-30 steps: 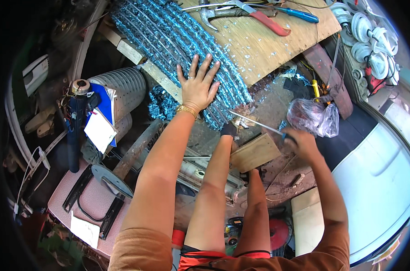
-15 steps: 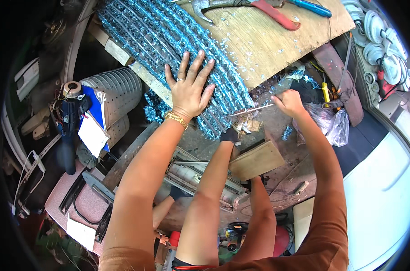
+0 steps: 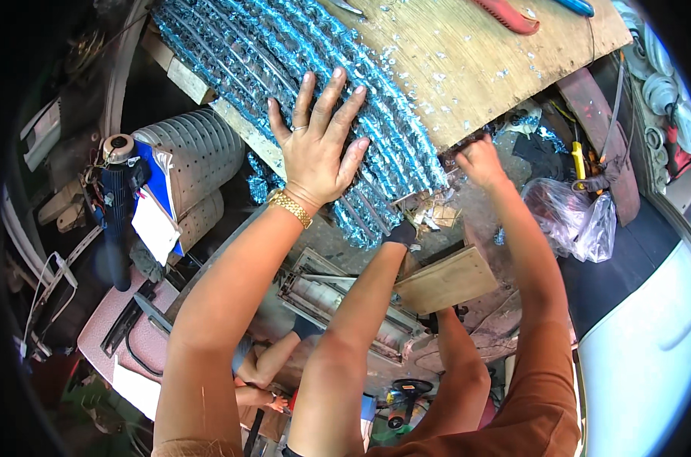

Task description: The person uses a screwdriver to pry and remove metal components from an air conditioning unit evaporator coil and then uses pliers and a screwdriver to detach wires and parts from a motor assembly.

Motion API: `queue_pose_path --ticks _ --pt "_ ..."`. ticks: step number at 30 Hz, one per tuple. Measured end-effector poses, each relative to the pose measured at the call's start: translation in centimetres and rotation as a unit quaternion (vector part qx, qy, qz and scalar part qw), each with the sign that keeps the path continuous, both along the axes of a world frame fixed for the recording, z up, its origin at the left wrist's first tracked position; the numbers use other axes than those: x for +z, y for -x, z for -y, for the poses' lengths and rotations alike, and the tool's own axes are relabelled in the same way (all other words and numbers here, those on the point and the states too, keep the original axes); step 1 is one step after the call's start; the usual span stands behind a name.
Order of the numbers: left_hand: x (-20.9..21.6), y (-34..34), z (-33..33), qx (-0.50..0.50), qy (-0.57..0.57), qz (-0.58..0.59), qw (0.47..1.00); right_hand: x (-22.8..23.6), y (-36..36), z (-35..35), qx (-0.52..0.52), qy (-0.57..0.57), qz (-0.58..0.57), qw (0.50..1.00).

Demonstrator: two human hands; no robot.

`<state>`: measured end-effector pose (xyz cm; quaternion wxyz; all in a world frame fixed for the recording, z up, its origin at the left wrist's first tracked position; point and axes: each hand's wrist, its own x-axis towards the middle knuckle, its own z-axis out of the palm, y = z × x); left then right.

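My left hand [image 3: 315, 152], with a gold watch or bracelet on its wrist, lies flat with fingers spread on a bundle of shredded blue-and-silver metal fins on dark tubes [image 3: 284, 46]. This finned coil rests slanting on the plywood board [image 3: 467, 68]. My right hand [image 3: 478, 161] is a closed fist just past the coil's near right end, close to the board's edge. Half a second ago a thin metal rod ran from that fist toward the coil; now most of it is hidden or blurred.
A red handle [image 3: 509, 15] and a blue handle [image 3: 574, 6] lie on the plywood among blue scraps. Right of my right arm are a clear plastic bag [image 3: 570, 221] and a yellow-handled tool [image 3: 578, 161]. A wooden block [image 3: 448, 282] stands between my legs. Another person's hand [image 3: 277, 402] shows low down.
My right hand has moved slightly up toward the plywood's edge, and the rod no longer shows plainly. My left hand stays on the coil. The view has shifted, pushing the board's tools toward the upper rim.
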<state>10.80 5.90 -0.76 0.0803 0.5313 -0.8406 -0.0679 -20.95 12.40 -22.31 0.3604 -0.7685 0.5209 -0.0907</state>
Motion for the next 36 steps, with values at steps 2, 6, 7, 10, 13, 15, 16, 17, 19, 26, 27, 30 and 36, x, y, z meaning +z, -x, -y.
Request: queue_pose_path --ticks 2,6,7,10,13,15,16,17,19,26,27,30,36 --pt "0.1 0.1 0.0 0.002 0.010 0.006 1.000 1.3 1.3 0.4 -0.003 0.016 0.017 1.000" --pt "0.2 0.2 0.1 -0.003 0.008 0.024 1.000 0.1 0.6 0.9 0.041 -0.149 0.022 0.988" --pt "0.3 0.2 0.1 0.001 0.010 0.010 1.000 -1.2 -0.6 0.5 0.047 -0.170 -0.008 0.984" --pt "0.2 0.0 0.1 -0.007 0.012 0.028 1.000 -5.4 -5.0 -2.2 0.002 -0.311 0.062 0.948" --pt "0.0 -0.1 0.0 -0.004 0.009 0.019 1.000 -7.2 -7.8 -7.0 -0.027 -0.275 0.165 0.947" --pt "-0.1 0.0 -0.1 0.006 0.007 -0.001 1.000 -6.5 -7.8 -9.5 -0.112 -0.298 0.219 0.922" --pt "-0.1 0.0 0.0 0.003 0.013 -0.009 1.000 -5.8 -7.1 -10.0 -0.129 -0.236 0.198 0.942" --pt "-0.2 0.0 0.0 0.005 0.016 -0.001 1.000 -4.9 -6.1 -10.1 -0.153 -0.242 0.192 0.939" --pt "-0.2 0.1 0.0 0.008 0.010 -0.036 0.999 -2.3 -3.8 -9.1 -0.128 -0.136 0.102 0.977" --pt "-0.1 0.3 -0.2 0.017 -0.002 0.006 1.000 12.3 2.2 -5.9 -0.034 -0.247 -0.140 0.958" --pt "-0.2 0.4 -0.2 0.010 -0.006 0.016 1.000 14.7 2.7 -5.6 -0.028 -0.265 -0.159 0.951" --pt "-0.2 0.5 -0.2 0.019 -0.002 0.009 1.000 21.2 3.2 -4.1 0.000 -0.294 -0.204 0.934" --pt "0.0 0.7 -0.2 0.025 -0.019 0.012 0.999 29.4 2.5 0.1 0.091 -0.167 -0.158 0.969"
